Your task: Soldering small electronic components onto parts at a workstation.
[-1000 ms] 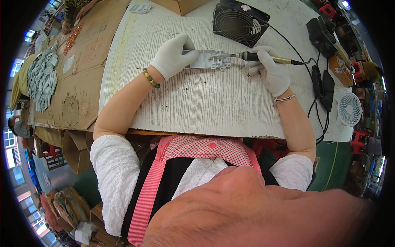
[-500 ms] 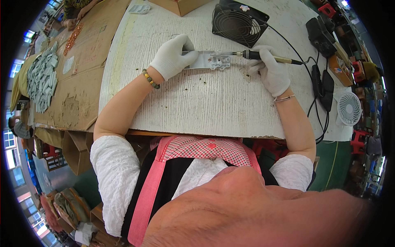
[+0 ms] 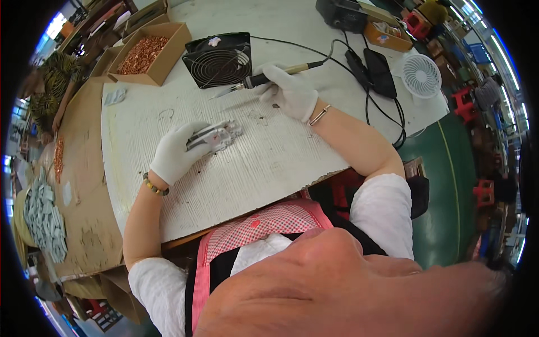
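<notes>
My gloved left hand (image 3: 178,154) is closed around one end of a small white and clear plastic housing (image 3: 219,136), just over the white tabletop. The housing's far end, with clear moulded details, sticks out to the right of my fingers. My gloved right hand (image 3: 293,94) grips a soldering iron (image 3: 259,80) by its dark handle like a pen. The iron points left, and its tip is in the air above and apart from the housing. Behind the tip stands a black square fan (image 3: 219,63) with a round wire guard. The inside of the housing is too blurred to make out.
A cardboard box of copper-coloured parts (image 3: 147,55) stands at the far left. Pale grey pieces (image 3: 44,216) lie heaped on cardboard. The iron's cable runs right, near black power adapters (image 3: 373,73) and a small white fan (image 3: 420,75). A co-worker's arm (image 3: 63,106) shows at left.
The iron's tip, formerly at the plastic housing, has come away from it. My hands are farther apart, the left one now nearer me with the housing tilted. The whole view has turned.
</notes>
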A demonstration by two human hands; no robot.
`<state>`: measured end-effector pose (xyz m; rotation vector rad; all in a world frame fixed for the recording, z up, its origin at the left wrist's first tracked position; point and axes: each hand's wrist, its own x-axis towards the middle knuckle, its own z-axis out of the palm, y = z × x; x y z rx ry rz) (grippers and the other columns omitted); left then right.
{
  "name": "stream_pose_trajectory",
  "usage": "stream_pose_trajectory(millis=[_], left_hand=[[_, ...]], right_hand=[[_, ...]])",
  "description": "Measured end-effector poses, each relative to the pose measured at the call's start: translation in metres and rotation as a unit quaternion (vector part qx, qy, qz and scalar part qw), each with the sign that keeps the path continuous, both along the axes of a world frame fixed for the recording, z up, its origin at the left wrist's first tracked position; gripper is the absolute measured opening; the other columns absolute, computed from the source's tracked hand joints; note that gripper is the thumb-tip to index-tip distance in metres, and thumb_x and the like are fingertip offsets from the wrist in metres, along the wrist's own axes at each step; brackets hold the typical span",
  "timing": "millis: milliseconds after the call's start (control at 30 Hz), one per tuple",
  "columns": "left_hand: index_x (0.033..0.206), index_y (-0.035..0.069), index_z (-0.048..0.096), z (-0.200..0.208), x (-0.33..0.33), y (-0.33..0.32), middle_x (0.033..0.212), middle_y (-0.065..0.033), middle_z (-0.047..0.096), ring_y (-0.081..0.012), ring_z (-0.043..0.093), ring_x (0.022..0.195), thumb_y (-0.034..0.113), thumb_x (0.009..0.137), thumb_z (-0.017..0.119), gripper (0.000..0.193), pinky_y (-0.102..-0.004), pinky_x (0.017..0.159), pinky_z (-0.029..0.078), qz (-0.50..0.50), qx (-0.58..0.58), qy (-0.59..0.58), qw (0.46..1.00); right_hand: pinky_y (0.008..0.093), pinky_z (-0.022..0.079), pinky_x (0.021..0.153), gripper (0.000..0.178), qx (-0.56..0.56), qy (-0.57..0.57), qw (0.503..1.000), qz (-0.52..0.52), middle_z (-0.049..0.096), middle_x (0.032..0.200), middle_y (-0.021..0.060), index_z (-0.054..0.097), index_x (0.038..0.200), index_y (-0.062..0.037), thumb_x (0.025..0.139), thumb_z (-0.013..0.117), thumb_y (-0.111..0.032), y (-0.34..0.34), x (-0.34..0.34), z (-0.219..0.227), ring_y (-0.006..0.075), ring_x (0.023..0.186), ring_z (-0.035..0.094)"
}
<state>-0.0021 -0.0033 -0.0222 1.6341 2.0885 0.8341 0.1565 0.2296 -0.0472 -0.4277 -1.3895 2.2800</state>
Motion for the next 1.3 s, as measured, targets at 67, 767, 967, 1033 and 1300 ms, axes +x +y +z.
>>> stream_pose_trajectory(millis=[67,767,967,1033,1300], left_hand=[[0.111,0.003,0.059,0.009,0.003,0.001,0.092,-0.0152,0.063,-0.0272,0.061,0.082,0.02,0.077,0.065,0.039,-0.0336,0.074,0.048,-0.015,-0.037,-0.008,0.999],[0.118,0.009,0.058,-0.031,-0.215,0.013,0.12,-0.015,0.055,-0.0308,0.05,0.112,0.038,0.087,0.049,0.043,-0.0381,0.097,0.039,0.387,-0.091,0.252,0.882],[0.105,0.005,0.063,0.0,-0.158,0.011,0.103,-0.0183,0.061,-0.0333,0.058,0.095,0.03,0.08,0.06,0.035,-0.0394,0.084,0.046,0.283,-0.196,0.303,0.889],[0.1,0.005,0.064,-0.005,-0.15,0.004,0.098,-0.0187,0.062,-0.0335,0.059,0.09,0.028,0.078,0.062,0.032,-0.0396,0.08,0.046,0.234,-0.167,0.261,0.921],[0.088,0.004,0.062,-0.011,-0.075,0.018,0.103,-0.0155,0.058,-0.0343,0.056,0.089,0.016,0.073,0.067,0.02,-0.0398,0.079,0.046,0.051,0.032,0.138,0.989]], right_hand=[[0.0213,0.048,0.051,0.024,0.004,0.006,1.0,-0.002,0.066,0.082,0.0098,0.061,0.097,-0.0012,0.089,0.056,-0.023,0.002,-0.001,-0.003,0.012,0.06,0.062],[0.0211,0.041,0.048,0.022,0.011,-0.064,0.998,-0.007,0.065,0.082,0.0066,0.062,0.097,-0.0075,0.089,0.055,-0.027,0.0,0.005,0.009,0.009,0.056,0.058],[0.0212,0.042,0.048,0.021,0.023,-0.071,0.997,0.002,0.065,0.077,0.0063,0.062,0.096,-0.0077,0.089,0.055,-0.027,0.0,0.005,0.008,0.0093,0.055,0.058],[0.021,0.042,0.048,0.021,0.008,-0.075,0.997,0.008,0.065,0.079,0.0058,0.062,0.096,-0.008,0.089,0.055,-0.027,-0.001,0.003,0.01,0.0092,0.055,0.058],[0.0199,0.043,0.052,0.023,0.05,-0.055,0.997,0.003,0.065,0.085,0.0029,0.061,0.102,-0.0074,0.091,0.05,-0.026,0.0,-0.003,-0.002,0.0072,0.059,0.057]])
